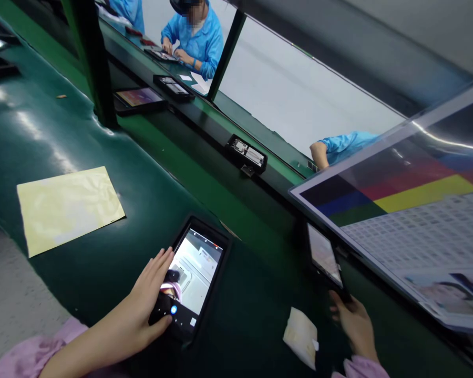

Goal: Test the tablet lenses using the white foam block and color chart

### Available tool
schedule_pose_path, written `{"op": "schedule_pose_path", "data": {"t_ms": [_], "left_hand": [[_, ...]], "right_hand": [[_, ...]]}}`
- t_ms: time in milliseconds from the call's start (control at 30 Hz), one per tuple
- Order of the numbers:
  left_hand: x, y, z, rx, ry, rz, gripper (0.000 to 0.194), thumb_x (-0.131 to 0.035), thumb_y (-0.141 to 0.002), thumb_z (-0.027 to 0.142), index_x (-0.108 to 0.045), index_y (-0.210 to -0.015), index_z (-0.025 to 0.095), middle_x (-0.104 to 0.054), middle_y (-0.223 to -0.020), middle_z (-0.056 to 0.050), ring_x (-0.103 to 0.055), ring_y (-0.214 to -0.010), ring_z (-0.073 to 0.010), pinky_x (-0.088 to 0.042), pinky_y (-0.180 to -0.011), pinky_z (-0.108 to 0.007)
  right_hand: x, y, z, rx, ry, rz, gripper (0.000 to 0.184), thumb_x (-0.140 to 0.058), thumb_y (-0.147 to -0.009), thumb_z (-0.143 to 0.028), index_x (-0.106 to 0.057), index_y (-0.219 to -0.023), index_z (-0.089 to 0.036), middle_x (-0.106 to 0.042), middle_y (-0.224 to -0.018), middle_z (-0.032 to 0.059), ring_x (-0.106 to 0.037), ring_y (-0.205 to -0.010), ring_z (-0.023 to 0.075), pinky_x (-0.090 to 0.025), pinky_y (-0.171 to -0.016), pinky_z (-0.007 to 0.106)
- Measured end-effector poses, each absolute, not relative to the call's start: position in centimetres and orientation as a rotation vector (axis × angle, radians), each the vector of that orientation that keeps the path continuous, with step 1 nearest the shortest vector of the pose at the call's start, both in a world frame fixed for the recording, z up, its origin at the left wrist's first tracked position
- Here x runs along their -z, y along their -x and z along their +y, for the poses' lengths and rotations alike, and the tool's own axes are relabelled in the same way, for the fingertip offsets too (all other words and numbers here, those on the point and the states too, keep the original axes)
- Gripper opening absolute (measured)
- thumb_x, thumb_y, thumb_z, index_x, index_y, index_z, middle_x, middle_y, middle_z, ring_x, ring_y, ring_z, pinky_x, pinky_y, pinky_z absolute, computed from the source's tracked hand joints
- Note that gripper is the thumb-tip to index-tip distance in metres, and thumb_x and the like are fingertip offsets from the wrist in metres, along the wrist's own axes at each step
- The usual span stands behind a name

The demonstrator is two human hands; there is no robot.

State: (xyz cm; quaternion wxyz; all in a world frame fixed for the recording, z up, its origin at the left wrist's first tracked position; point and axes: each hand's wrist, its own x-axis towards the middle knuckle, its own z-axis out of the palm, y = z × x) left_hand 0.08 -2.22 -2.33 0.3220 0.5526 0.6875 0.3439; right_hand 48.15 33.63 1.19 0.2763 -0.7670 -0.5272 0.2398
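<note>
A phone with a lit camera screen lies in a black tray on the green table. My left hand rests along its left side, the fingers stretched out together and the thumb on the lower screen. At the right, my right hand grips the near end of a second phone, thumb on top; its screen is pale and its dark outline blends into the shadow. The undersides of my right fingers are hidden. Between the hands lies a crumpled whitish cloth pad.
A yellow sheet lies at left. A conveyor strip carries an opened device in a black tray and more trays beyond. A colour test chart leans at right. A dark post stands at the table edge; co-workers in blue sit opposite.
</note>
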Motion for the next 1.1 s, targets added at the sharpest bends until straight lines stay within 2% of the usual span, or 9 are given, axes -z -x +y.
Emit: {"op": "schedule_pose_path", "data": {"t_ms": [67, 133, 267, 333, 433, 533, 767, 933, 1100], "left_hand": [[2.3, -0.1, -2.2, -0.879, -1.473, 1.808, 0.099, -0.056, -0.094, 0.024, 0.015, -0.163, 0.036, 0.000, -0.175, -0.010, -0.003, -0.159, -0.0401, -0.025, -0.118, -0.074], [2.3, -0.1, -2.1, -0.865, -1.486, 1.819, 0.101, -0.057, -0.093, 0.023, 0.016, -0.162, 0.036, 0.000, -0.175, -0.010, -0.002, -0.159, -0.0402, -0.026, -0.118, -0.074], [2.3, -0.2, -2.2, -0.875, -1.488, 1.840, 0.104, -0.058, -0.092, 0.022, 0.017, -0.162, 0.037, 0.000, -0.175, -0.011, -0.004, -0.158, -0.0412, -0.025, -0.118, -0.075], [2.3, -0.2, -2.1, -0.879, -1.484, 1.840, 0.105, -0.059, -0.091, 0.023, 0.018, -0.162, 0.037, -0.001, -0.175, -0.011, -0.005, -0.158, -0.0426, -0.026, -0.117, -0.076], [2.3, -0.2, -2.0, -0.881, -1.503, 1.843, 0.104, -0.058, -0.092, 0.022, 0.017, -0.162, 0.036, -0.003, -0.175, -0.012, -0.006, -0.157, -0.0434, -0.027, -0.116, -0.077], [2.4, -0.1, -2.1, -0.890, -1.517, 1.850, 0.101, -0.057, -0.093, 0.022, 0.014, -0.164, 0.034, -0.005, -0.175, -0.013, -0.008, -0.158, -0.0424, -0.028, -0.117, -0.074], [3.1, 0.0, -2.3, -0.923, -1.552, 1.827, 0.096, -0.055, -0.096, 0.025, 0.011, -0.164, 0.033, -0.007, -0.175, -0.010, -0.011, -0.158, -0.0399, -0.032, -0.117, -0.071], [3.5, -0.3, -2.2, -0.970, -1.563, 1.844, 0.098, -0.057, -0.093, 0.024, 0.011, -0.164, 0.034, -0.010, -0.174, -0.011, -0.014, -0.158, -0.0401, -0.035, -0.115, -0.071], [3.5, -0.5, -2.2, -0.964, -1.559, 1.857, 0.096, -0.057, -0.093, 0.023, 0.005, -0.165, 0.031, -0.014, -0.174, -0.012, -0.015, -0.158, -0.0401, -0.038, -0.116, -0.069]], "right_hand": [[-1.0, -48.0, 33.4, -0.811, 1.926, -1.265, 0.042, -0.086, -0.063, -0.042, -0.063, -0.090, -0.019, -0.070, -0.087, 0.0073, -0.074, -0.082, 0.0304, -0.067, -0.080, 0.045], [-0.9, -47.6, 33.4, -0.949, 1.809, -1.120, 0.037, -0.086, -0.069, -0.040, -0.064, -0.089, -0.017, -0.070, -0.093, 0.0071, -0.074, -0.083, 0.0241, -0.067, -0.080, 0.034], [-0.6, -46.0, 34.3, -1.089, 1.680, -0.908, 0.030, -0.080, -0.085, -0.041, -0.066, -0.086, -0.016, -0.070, -0.095, 0.0073, -0.072, -0.082, 0.0192, -0.066, -0.073, 0.026], [-0.5, -45.1, 34.9, -1.115, 1.656, -0.833, 0.022, -0.075, -0.090, -0.036, -0.066, -0.085, -0.017, -0.069, -0.092, 0.0062, -0.070, -0.077, 0.0178, -0.066, -0.065, 0.025], [-0.4, -43.6, 35.5, -1.159, 1.623, -0.771, 0.009, -0.070, -0.091, -0.025, -0.067, -0.086, -0.019, -0.069, -0.087, 0.0040, -0.069, -0.073, 0.0176, -0.065, -0.062, 0.026], [-0.4, -42.4, 35.4, -1.212, 1.587, -0.762, 0.005, -0.070, -0.090, -0.025, -0.069, -0.090, -0.020, -0.071, -0.090, 0.0039, -0.070, -0.079, 0.0202, -0.067, -0.070, 0.034], [-0.5, -39.9, 34.2, -1.226, 1.573, -0.813, 0.010, -0.076, -0.083, -0.021, -0.069, -0.088, -0.018, -0.073, -0.088, 0.0035, -0.072, -0.084, 0.0218, -0.066, -0.080, 0.040], [-1.1, -38.1, 32.7, -1.244, 1.521, -0.830, 0.011, -0.071, -0.076, -0.012, -0.068, -0.085, -0.016, -0.073, -0.083, 0.0034, -0.073, -0.077, 0.0210, -0.066, -0.084, 0.044], [-2.3, -38.1, 28.3, -1.242, 1.467, -0.852, 0.025, -0.081, -0.068, -0.018, -0.070, -0.090, -0.019, -0.075, -0.091, 0.0006, -0.072, -0.078, 0.0207, -0.062, -0.094, 0.047]]}}
